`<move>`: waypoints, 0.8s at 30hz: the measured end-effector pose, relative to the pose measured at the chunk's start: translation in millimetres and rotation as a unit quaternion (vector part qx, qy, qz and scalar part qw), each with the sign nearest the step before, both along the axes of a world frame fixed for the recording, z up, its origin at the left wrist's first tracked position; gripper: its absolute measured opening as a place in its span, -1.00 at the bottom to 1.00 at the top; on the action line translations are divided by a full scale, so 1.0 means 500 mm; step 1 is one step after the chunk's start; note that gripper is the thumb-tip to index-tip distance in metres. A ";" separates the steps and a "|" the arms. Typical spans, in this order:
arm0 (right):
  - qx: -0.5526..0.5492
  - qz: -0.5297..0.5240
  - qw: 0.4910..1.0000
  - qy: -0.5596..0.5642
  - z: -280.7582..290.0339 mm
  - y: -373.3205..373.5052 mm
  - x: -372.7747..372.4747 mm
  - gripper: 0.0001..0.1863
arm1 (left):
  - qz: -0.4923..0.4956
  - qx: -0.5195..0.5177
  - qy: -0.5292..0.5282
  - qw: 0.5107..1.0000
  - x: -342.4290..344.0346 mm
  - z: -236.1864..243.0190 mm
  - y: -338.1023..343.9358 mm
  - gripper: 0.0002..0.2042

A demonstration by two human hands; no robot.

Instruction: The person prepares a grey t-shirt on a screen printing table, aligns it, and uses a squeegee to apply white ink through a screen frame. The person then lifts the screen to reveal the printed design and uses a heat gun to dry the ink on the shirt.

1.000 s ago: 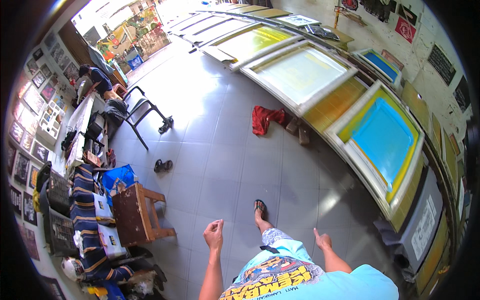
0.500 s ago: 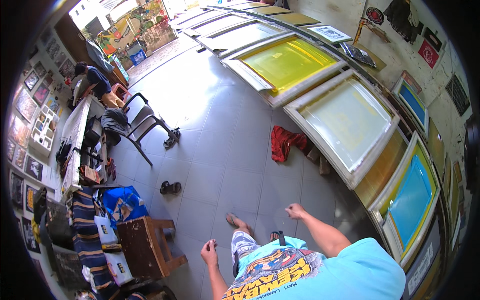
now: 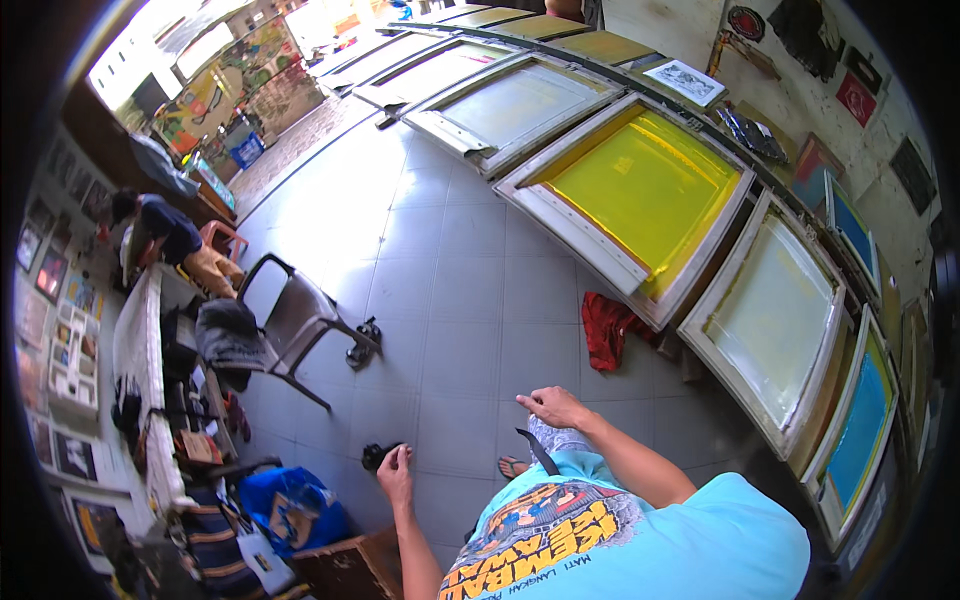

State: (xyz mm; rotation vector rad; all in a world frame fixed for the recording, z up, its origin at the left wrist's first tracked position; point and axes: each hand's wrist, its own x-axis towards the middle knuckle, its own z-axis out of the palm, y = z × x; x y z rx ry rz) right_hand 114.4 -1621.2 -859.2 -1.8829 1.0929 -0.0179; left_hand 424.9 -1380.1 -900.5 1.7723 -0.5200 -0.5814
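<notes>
My left hand (image 3: 396, 468) is held low over the floor, its fingers curled in with thumb and fingertips close together. Anything between them is too small to make out. Out in front of my body, my right hand (image 3: 555, 408) is bent inward with curled fingers, the tip pointing left. Its palm side is hidden. Neither hand touches the things around it. A black sandal (image 3: 378, 456) on the floor shows just behind my left hand. Nearest beyond my right hand lies a red cloth (image 3: 608, 332), below the row of framed screens.
Framed printing screens, one yellow (image 3: 645, 195), one pale (image 3: 770, 320) and one blue (image 3: 860, 435), line the right side. A dark chair (image 3: 290, 320) stands left. Nearby are a blue bag (image 3: 295, 510) and a wooden stool (image 3: 345, 568). Another person (image 3: 170, 235) leans over the far-left counter.
I have moved forward across the floor, so the screens, chair and blue bag sit nearer. My right hand has swung inward and to the left; my left hand has risen slightly.
</notes>
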 end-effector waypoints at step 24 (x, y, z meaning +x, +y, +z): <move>-0.205 -0.508 0.816 -0.187 0.182 -0.945 0.483 -0.09 | -0.232 -0.080 -0.140 0.959 0.624 0.262 -1.575 -0.57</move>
